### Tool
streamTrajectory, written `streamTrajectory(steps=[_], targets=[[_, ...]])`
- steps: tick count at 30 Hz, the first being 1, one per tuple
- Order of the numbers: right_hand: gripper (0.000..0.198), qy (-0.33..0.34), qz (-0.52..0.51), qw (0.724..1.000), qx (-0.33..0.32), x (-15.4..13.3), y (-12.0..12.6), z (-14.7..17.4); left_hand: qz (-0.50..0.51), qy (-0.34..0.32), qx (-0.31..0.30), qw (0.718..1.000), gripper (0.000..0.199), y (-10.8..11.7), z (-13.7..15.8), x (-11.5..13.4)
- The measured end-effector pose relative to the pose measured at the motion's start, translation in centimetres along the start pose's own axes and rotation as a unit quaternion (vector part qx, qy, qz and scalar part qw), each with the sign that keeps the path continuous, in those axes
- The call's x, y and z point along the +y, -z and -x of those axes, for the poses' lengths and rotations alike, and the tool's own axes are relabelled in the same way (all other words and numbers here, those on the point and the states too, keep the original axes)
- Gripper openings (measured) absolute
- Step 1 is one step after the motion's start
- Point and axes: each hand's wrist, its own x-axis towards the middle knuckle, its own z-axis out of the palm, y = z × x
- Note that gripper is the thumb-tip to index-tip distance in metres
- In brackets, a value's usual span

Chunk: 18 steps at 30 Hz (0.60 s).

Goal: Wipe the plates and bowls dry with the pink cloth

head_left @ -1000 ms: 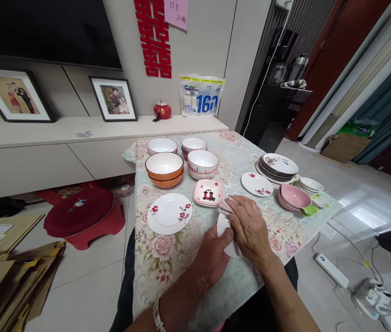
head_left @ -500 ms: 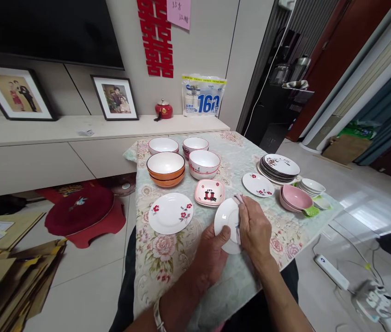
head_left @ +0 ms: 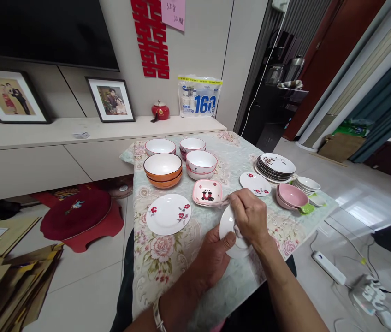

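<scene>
A small white plate [head_left: 228, 222] is tilted up in front of me, its lower left rim gripped by my left hand [head_left: 212, 253], thumb on the face. My right hand [head_left: 250, 216] is closed on a thin greyish-pink cloth [head_left: 220, 202] and presses it against the plate's right side. Part of the cloth trails left over the edge of a square pink cat dish [head_left: 199, 190]. Left of my hands lies a white plate with red flowers [head_left: 168, 214]. A smaller flowered plate [head_left: 252, 181] rests beyond my right hand.
Orange bowls [head_left: 162, 171] and white red-rimmed bowls [head_left: 201, 161] stand stacked at the back of the table. On the right are stacked dark-edged plates [head_left: 276, 163], pink bowls [head_left: 294, 196] and small white bowls [head_left: 309, 183]. A red stool [head_left: 78, 212] stands left of the table.
My right hand has moved slightly across the plate, and the cloth now hangs out to the left over the pink dish. The plate has turned a little in my left hand.
</scene>
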Motion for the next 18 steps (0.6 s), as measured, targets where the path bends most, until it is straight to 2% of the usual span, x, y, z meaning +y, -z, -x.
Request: streamTrajectory(steps=[4, 8, 10, 11, 15, 16, 18], targets=[[0.037, -0.151, -0.071, 0.984, 0.057, 1.4, 0.2, 0.3, -0.031, -0.027, 0.001, 0.999, 0.047, 0.1, 0.0, -0.1], [0.042, -0.272, -0.22, 0.932, 0.092, 2.2, 0.1, 1.5, -0.146, -0.076, -0.013, 0.986, 0.044, 0.3, 0.4, 0.2], [0.045, -0.336, -0.308, 0.885, 0.098, 2.4, -0.2, 2.2, -0.242, -0.098, -0.022, 0.965, 0.044, 0.3, 0.6, 0.6], [0.046, -0.369, -0.357, 0.852, 0.102, 2.4, -0.4, 2.5, -0.29, -0.114, -0.029, 0.95, 0.044, 0.2, 0.7, 0.8], [0.054, -0.473, -0.527, 0.702, 0.074, 2.1, -0.2, 3.1, -0.422, -0.202, -0.101, 0.878, 0.044, 0.3, 0.8, 0.9], [0.057, -0.484, -0.549, 0.68, 0.053, 2.0, 0.2, 3.2, -0.445, -0.214, -0.11, 0.863, 0.045, 0.5, 0.6, 0.7], [0.061, -0.485, -0.576, 0.659, 0.009, 1.9, 1.1, 3.2, -0.482, -0.23, -0.113, 0.838, 0.049, 1.0, 0.4, 0.4]])
